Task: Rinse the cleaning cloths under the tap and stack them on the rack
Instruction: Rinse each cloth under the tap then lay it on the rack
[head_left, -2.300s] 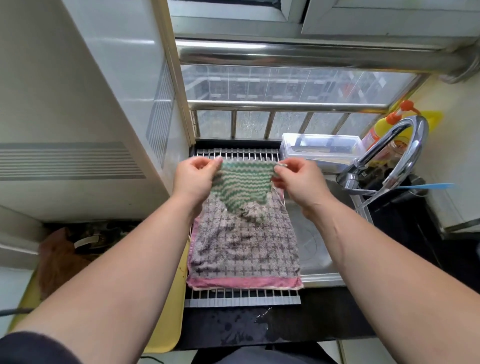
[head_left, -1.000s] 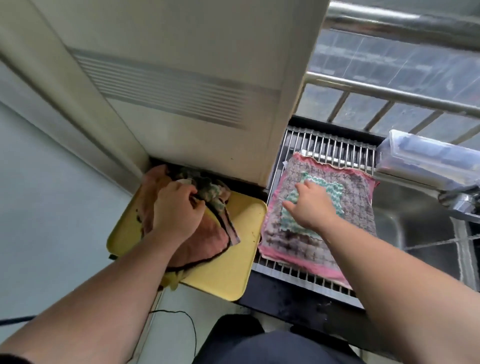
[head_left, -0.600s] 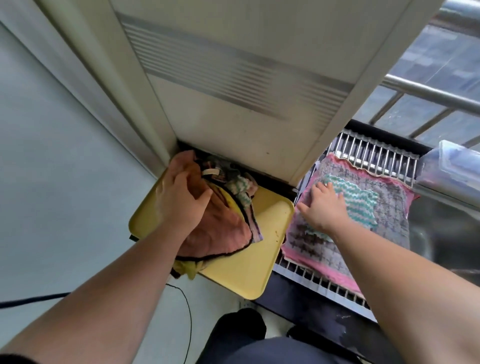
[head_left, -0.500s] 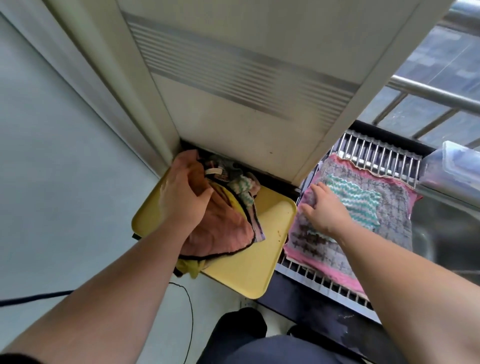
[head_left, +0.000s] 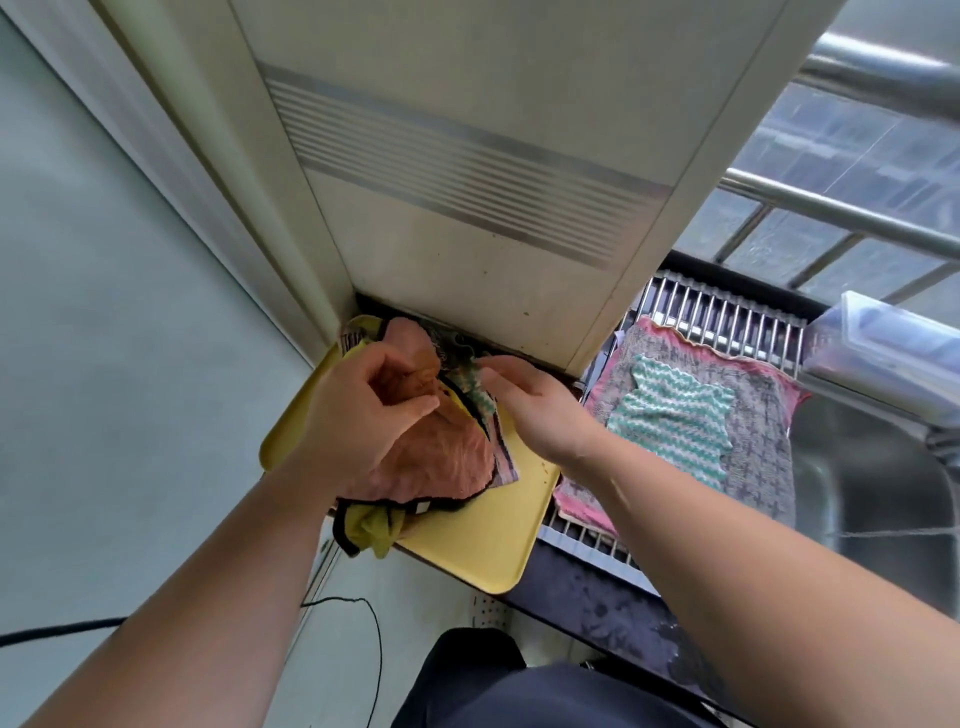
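Observation:
A pile of crumpled cloths lies on a yellow tray (head_left: 483, 545) at the left, topped by an orange-pink cloth (head_left: 441, 457). My left hand (head_left: 363, 410) pinches a fold of that orange-pink cloth. My right hand (head_left: 535, 405) reaches over the pile with fingers extended onto a green patterned cloth (head_left: 475, 387) in it. On the metal rack (head_left: 727, 312) at the right lies a grey-and-pink checked cloth (head_left: 763, 415) with a green-and-white zigzag cloth (head_left: 670, 415) flat on top.
A tall white cabinet (head_left: 467, 182) overhangs the tray's far end. A steel sink (head_left: 872, 493) sits right of the rack, with a clear plastic box (head_left: 883, 353) behind it. A black cable (head_left: 208, 613) runs below. The dark counter edge (head_left: 597, 603) is wet.
My right hand left the cloths on the rack and moved left onto the pile on the tray. My left hand shifted from pressing the pile to pinching the orange-pink cloth.

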